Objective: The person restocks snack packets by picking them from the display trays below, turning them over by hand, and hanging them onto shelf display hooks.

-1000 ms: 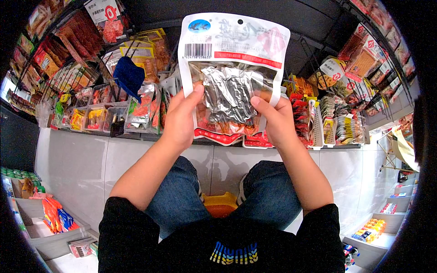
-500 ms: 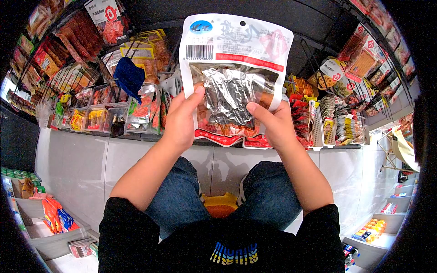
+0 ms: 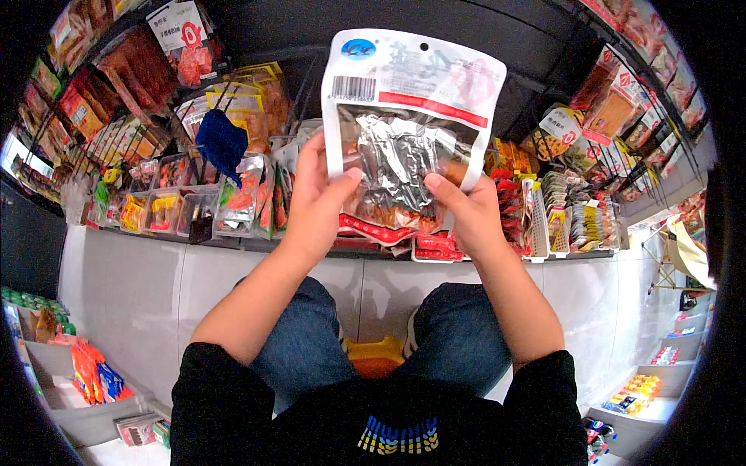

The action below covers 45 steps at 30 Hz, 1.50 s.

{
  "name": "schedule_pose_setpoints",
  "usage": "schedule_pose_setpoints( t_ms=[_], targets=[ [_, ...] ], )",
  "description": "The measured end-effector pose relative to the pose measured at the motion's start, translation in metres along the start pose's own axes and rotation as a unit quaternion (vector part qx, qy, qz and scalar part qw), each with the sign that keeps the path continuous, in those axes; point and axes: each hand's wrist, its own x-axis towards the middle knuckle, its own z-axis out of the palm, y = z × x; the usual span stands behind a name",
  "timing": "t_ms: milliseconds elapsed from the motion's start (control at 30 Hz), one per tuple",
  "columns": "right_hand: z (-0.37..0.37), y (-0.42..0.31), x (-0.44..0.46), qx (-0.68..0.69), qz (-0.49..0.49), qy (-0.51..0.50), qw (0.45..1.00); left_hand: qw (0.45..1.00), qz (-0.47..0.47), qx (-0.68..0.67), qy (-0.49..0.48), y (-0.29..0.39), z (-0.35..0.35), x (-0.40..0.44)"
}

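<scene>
The left thumb (image 3: 350,180) has come lower and further inward on the food packet (image 3: 416,82), pressing near the left side of its clear window (image 3: 398,167), while the other fingers of the left hand (image 3: 309,213) reach behind. The thumb of the right hand (image 3: 475,221) presses the window from the right, its fingers curled round the back of that side. Both hands are thus clamped on the packet, one at each side, with the thumbs apart. The packet has also shifted to the person's right and leans slightly that way; this is a change of grip and angle, not a release.

The packet is upright in front of the chest, its barcode (image 3: 353,88) and blue oval logo (image 3: 358,48) facing the person, with a hang hole (image 3: 423,46) at the top. Glare covers much of the window, so the contents are hard to judge; the reddish-brown pieces at the bottom are probably meat.

Beyond the hands, clear bins (image 3: 165,210) of packaged snacks line the display on the left, near a dark-blue item (image 3: 221,144). A white perforated basket (image 3: 538,221) stands to the right. Below are the jeans (image 3: 299,342), with a yellow item (image 3: 375,353) between the legs.
</scene>
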Motion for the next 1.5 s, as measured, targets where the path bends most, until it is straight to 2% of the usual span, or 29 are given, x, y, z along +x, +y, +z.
schedule_pose_setpoints(
  t_ms=[33,100,167,233,300,367,500,567,633,700,767,833,867,900,967,1000,1167,1300,1367,1400,1433,1500],
  targets=[
    [0.0,-0.001,0.001,0.011,-0.011,0.014,1.0,0.998,0.056,0.022,0.007,-0.002,0.002,0.0],
    [0.0,-0.004,0.003,0.032,-0.035,0.042,0.998,0.998,0.063,0.022,-0.021,-0.005,-0.005,0.0],
    [0.001,-0.005,0.005,0.03,-0.062,0.047,0.997,0.972,0.138,0.187,-0.019,-0.008,-0.008,0.0],
    [0.002,-0.005,0.006,0.025,-0.092,0.081,0.992,0.972,0.134,0.186,-0.052,-0.007,-0.006,-0.004],
    [0.002,-0.005,0.004,0.017,-0.071,0.08,0.994,0.967,0.111,0.209,-0.091,-0.007,-0.002,-0.008],
    [0.007,-0.005,0.002,-0.004,-0.114,0.093,0.989,0.957,0.12,0.243,-0.101,-0.005,0.001,-0.01],
    [0.017,-0.011,-0.006,-0.021,-0.112,0.089,0.989,0.948,0.104,0.272,-0.131,0.0,0.011,-0.016],
    [0.02,-0.013,-0.008,-0.117,-0.137,0.079,0.98,0.946,0.093,0.27,-0.155,-0.001,0.016,-0.022],
    [0.022,-0.005,-0.006,-0.117,-0.165,0.08,0.976,0.954,0.095,0.226,-0.173,-0.004,0.022,-0.026],
    [0.025,-0.003,-0.007,-0.174,-0.194,0.045,0.964,0.953,0.083,0.224,-0.185,-0.006,0.02,-0.027],
    [0.026,-0.002,-0.007,-0.185,-0.192,0.028,0.963,0.971,0.067,0.147,-0.176,-0.01,0.021,-0.027],
    [0.027,-0.001,-0.005,-0.256,-0.285,-0.003,0.924,0.978,0.052,0.11,-0.172,-0.015,0.021,-0.028],
    [0.025,0.001,-0.004,-0.247,-0.257,-0.019,0.934,0.983,0.037,0.072,-0.167,-0.018,0.02,-0.028],
    [0.026,0.001,-0.004,-0.247,-0.257,-0.02,0.934,0.983,0.037,0.072,-0.167,-0.02,0.019,-0.028],
    [0.027,-0.001,-0.004,-0.3,-0.317,-0.017,0.9,0.979,0.032,0.098,-0.174,-0.022,0.016,-0.027],
    [0.028,-0.008,-0.005,-0.322,-0.319,-0.05,0.89,0.986,-0.011,0.04,-0.16,-0.005,0.022,-0.03],
    [0.029,-0.012,-0.008,-0.295,-0.3,-0.088,0.903,0.991,-0.015,0.036,-0.132,-0.008,0.014,-0.028],
    [0.026,-0.015,-0.008,-0.292,-0.284,-0.129,0.904,0.995,-0.052,0.036,-0.082,-0.011,0.011,-0.025],
    [0.025,-0.015,-0.008,-0.304,-0.297,-0.138,0.894,0.987,-0.074,-0.117,-0.079,-0.008,0.011,-0.02],
    [0.023,-0.014,-0.008,-0.304,-0.298,-0.137,0.895,0.978,-0.115,-0.17,-0.048,-0.003,0.01,-0.019],
    [0.022,-0.013,-0.007,-0.314,-0.306,-0.139,0.888,0.977,-0.099,-0.189,-0.017,0.0,0.015,-0.018],
    [0.022,-0.013,-0.007,-0.324,-0.314,-0.141,0.881,0.969,-0.114,-0.217,-0.017,0.001,0.011,-0.015]
  ],
)
